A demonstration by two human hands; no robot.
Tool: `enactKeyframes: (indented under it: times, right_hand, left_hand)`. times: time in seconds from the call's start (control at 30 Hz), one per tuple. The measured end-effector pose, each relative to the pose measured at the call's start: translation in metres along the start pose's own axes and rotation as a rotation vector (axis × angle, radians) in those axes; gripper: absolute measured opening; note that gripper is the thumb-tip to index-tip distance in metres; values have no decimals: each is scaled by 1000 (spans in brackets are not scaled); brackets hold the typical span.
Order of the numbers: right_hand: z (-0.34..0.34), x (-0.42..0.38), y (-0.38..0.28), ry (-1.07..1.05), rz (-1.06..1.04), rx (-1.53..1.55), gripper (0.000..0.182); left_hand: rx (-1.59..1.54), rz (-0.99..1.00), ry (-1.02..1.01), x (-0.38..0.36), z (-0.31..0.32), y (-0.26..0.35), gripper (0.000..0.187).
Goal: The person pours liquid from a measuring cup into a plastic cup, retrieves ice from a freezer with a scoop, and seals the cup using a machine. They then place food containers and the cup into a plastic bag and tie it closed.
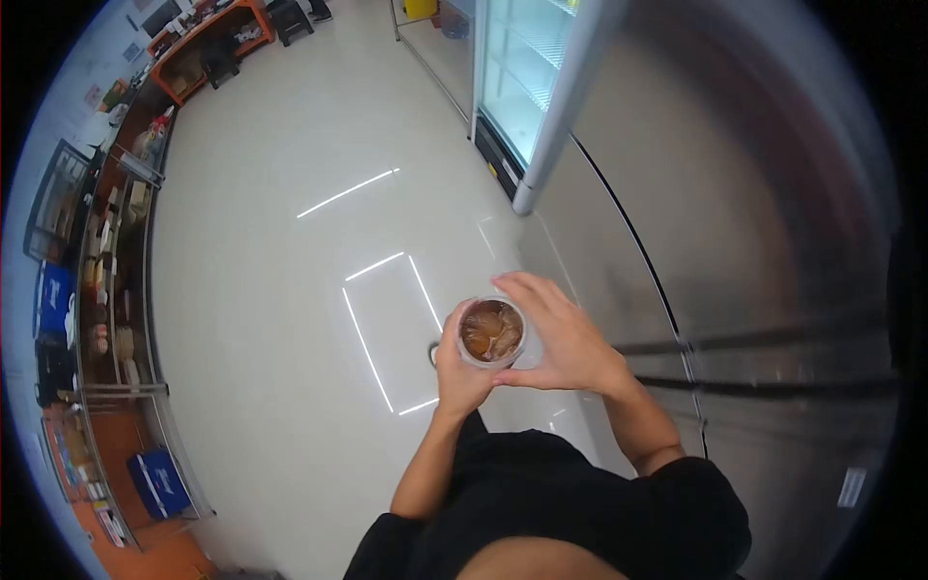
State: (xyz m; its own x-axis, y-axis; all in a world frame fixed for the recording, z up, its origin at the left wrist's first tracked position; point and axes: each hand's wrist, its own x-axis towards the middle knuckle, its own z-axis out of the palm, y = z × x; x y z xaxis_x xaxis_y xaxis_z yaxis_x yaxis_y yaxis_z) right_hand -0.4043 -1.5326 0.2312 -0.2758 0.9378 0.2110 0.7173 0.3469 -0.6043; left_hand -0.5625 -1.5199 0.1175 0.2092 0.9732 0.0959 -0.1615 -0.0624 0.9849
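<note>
A round, pale-rimmed container [493,332] is held up in front of my body, seen from above. Brown, shiny contents fill its mouth; I cannot make out what they are. My left hand [462,372] wraps around its left and near side. On the other side, my right hand [561,338] curves in a wide C, thumb near the close rim and fingertips by the far rim. A gap shows between that palm and the container, and the fingers are spread. A small dark curved loop [434,355] shows beside my left hand, partly hidden.
Close on my right is a large steel cabinet front [638,319] with dark seams. Ahead stands a lit glass-door fridge [522,68] with wire shelves. Shelving [121,290] with packages and a blue bag [159,483] lines the left. An orange desk [208,43] stands far back.
</note>
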Motion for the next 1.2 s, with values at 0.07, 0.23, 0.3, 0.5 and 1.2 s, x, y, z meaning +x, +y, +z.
enactKeyframes:
  times: [0.07,0.23,0.3,0.5,1.2]
  right_hand:
    - [15,88,27,-38,0,-33,92]
    - [17,278,95,31,134,4,87]
    - [9,355,126,87,153,-17,85]
    - [-19,578,264,199,308,-83,79]
    - [-312,1042,717,1057,1248,-470,90]
  left_hand:
    - [71,44,10,85,-20,-6,79]
    - [230,151,-48,296,-63,-6,76]
    - [226,181,-94,387,-74,-13,78]
    - [214,157,-303,662,-83,-74,96]
    - [-27,-430,-1055,1426,183,-204,53]
